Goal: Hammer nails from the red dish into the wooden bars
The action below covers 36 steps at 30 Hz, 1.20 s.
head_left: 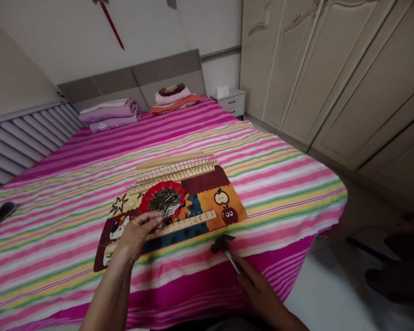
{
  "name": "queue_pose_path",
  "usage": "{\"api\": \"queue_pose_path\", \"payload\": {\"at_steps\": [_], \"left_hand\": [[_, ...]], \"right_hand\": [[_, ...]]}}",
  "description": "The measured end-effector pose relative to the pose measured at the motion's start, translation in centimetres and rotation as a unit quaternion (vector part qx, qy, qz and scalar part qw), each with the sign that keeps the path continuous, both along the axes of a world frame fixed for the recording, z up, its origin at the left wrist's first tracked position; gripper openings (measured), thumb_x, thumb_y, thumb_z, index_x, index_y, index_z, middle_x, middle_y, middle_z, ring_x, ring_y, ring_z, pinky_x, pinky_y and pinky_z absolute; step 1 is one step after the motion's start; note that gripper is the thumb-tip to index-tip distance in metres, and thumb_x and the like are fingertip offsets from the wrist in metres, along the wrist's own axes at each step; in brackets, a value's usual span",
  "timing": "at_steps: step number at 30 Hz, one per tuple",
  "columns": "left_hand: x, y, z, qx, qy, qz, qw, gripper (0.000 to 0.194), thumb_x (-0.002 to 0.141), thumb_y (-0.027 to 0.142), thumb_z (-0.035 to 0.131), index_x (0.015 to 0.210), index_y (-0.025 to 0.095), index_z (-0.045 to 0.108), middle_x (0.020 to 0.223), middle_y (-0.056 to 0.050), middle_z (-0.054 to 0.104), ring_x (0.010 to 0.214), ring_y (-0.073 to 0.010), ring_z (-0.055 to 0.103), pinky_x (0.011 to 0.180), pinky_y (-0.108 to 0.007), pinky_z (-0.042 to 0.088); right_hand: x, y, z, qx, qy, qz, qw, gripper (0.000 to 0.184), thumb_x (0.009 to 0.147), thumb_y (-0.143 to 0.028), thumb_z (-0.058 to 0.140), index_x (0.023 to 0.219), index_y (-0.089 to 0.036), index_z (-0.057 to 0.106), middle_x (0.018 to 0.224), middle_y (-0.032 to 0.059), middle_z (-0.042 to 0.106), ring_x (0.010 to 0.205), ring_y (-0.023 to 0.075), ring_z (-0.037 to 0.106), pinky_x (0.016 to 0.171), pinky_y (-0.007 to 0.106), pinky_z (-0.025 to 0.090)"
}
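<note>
My right hand (253, 282) is wrapped round the handle of a hammer (223, 243), its dark head just off the mat's near edge. At the near rim of a red scalloped bowl (145, 203) is my left hand (141, 232), thumb and fingertips pinched together; what they hold, if anything, is too small to make out. Loose nails (165, 202) fill the bowl. Just beyond that hand lies a narrow wooden strip (189, 221), with a row of nails standing in its right part. The hand hides some of the strip.
A patterned mat (201, 184) lies on the striped bed (279, 184). Behind the bowl, wooden strips (172, 176) bristle with upright nails. Folded bedding (113, 112) sits near the headboard (117, 85). A nightstand (232, 102) and wardrobe (306, 69) stand to the right.
</note>
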State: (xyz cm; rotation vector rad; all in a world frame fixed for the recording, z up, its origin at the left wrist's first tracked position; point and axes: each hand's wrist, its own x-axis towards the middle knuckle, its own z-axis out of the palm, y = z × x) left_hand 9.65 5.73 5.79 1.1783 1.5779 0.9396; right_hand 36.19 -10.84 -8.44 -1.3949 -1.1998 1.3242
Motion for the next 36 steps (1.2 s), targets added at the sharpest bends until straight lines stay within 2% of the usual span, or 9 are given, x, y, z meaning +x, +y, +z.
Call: {"api": "queue_pose_path", "payload": {"at_steps": [8, 12, 20, 25, 28, 32, 36], "left_hand": [[3.6, -1.6, -5.7, 0.061, -0.020, 0.043, 0.997, 0.043, 0.047, 0.049, 0.075, 0.072, 0.015, 0.066, 0.063, -0.001, 0.067, 0.059, -0.0127, 0.059, 0.056, -0.025, 0.047], [5.3, -1.6, -7.6, 0.086, 0.011, 0.048, 0.995, 0.037, 0.055, 0.049, 0.069, 0.074, 0.017, 0.066, 0.068, -0.002, 0.069, 0.063, -0.0134, 0.060, 0.060, -0.025, 0.048], [6.2, -1.8, -9.1, 0.118, 0.057, 0.062, 0.989, 0.034, 0.063, 0.049, 0.063, 0.077, 0.019, 0.067, 0.070, 0.000, 0.067, 0.065, -0.0135, 0.059, 0.064, -0.025, 0.046], [6.3, -2.1, -9.9, 0.123, 0.070, 0.082, 0.987, 0.033, 0.065, 0.049, 0.063, 0.081, 0.020, 0.068, 0.080, -0.001, 0.071, 0.075, -0.0164, 0.063, 0.075, -0.028, 0.047], [6.5, -2.2, -10.1, 0.133, 0.079, 0.088, 0.984, 0.031, 0.067, 0.048, 0.062, 0.081, 0.021, 0.068, 0.079, -0.001, 0.072, 0.076, -0.0166, 0.064, 0.076, -0.028, 0.048], [6.7, -2.4, -10.1, 0.152, 0.100, 0.087, 0.979, 0.028, 0.069, 0.046, 0.061, 0.080, 0.021, 0.068, 0.078, 0.000, 0.072, 0.075, -0.0164, 0.064, 0.074, -0.027, 0.049], [6.8, -2.5, -10.0, 0.166, 0.141, 0.078, 0.973, 0.025, 0.071, 0.044, 0.060, 0.080, 0.022, 0.068, 0.081, 0.000, 0.072, 0.078, -0.0169, 0.065, 0.077, -0.028, 0.049]], "right_hand": [[0.0, -0.1, -0.2, 0.009, 0.013, -0.003, 1.000, 0.046, 0.088, -0.025, 0.050, 0.134, -0.021, 0.051, 0.134, 0.0083, 0.057, 0.124, 0.0240, 0.051, 0.107, 0.042, 0.035], [0.0, -0.2, 0.0, 0.017, 0.003, -0.003, 1.000, 0.047, 0.088, -0.020, 0.047, 0.134, -0.020, 0.051, 0.135, 0.0083, 0.057, 0.125, 0.0234, 0.050, 0.108, 0.041, 0.034], [-0.2, 0.0, -0.1, 0.013, -0.012, 0.005, 1.000, 0.048, 0.087, -0.019, 0.045, 0.135, -0.016, 0.049, 0.132, 0.0101, 0.059, 0.122, 0.0243, 0.053, 0.106, 0.042, 0.036], [-0.2, 0.1, -0.3, 0.013, -0.013, 0.001, 1.000, 0.048, 0.087, -0.020, 0.046, 0.134, -0.019, 0.051, 0.132, 0.0085, 0.060, 0.122, 0.0248, 0.053, 0.105, 0.042, 0.037], [-0.2, 0.0, -0.3, 0.014, -0.011, 0.000, 1.000, 0.048, 0.087, -0.020, 0.047, 0.134, -0.020, 0.051, 0.131, 0.0076, 0.060, 0.122, 0.0243, 0.053, 0.105, 0.042, 0.038], [-0.1, -0.1, -0.1, 0.017, -0.006, -0.002, 1.000, 0.049, 0.087, -0.018, 0.047, 0.135, -0.021, 0.050, 0.135, 0.0068, 0.057, 0.126, 0.0234, 0.049, 0.108, 0.042, 0.033], [-0.1, -0.1, 0.1, 0.017, -0.001, 0.000, 1.000, 0.048, 0.088, -0.016, 0.045, 0.135, -0.022, 0.049, 0.133, 0.0059, 0.058, 0.123, 0.0219, 0.053, 0.104, 0.039, 0.039]]}}
